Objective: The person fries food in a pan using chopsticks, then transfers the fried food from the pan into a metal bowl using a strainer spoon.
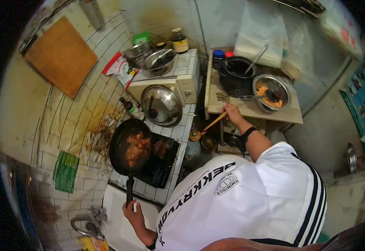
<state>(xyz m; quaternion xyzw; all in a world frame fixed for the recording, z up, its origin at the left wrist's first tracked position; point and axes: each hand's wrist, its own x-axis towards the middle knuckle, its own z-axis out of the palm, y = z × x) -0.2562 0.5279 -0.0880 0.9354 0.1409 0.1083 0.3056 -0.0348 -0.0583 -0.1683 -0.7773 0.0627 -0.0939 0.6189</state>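
My left hand (134,212) grips the black handle of a dark frying pan (117,147), which is raised at the left part of a black stove (162,166). Reddish-orange fried food (138,148) lies in the pan. My right hand (232,113) holds wooden chopsticks (215,121), pointing down and left past the counter's edge, with a small reddish bit at their tips. Just above this hand, several small brown lumps (222,96) lie on a wooden table (215,108). To its right stands a steel bowl (285,106) with orange food and a dark utensil inside.
A lidded-type black pot (236,78) with a ladle stands behind the lumps. A metal lid (162,105) leans against a white appliance (187,86) near a sauce bottle (129,106). A white sink (116,204) adjoins the stove. Below the gap stands a gas cylinder (193,147).
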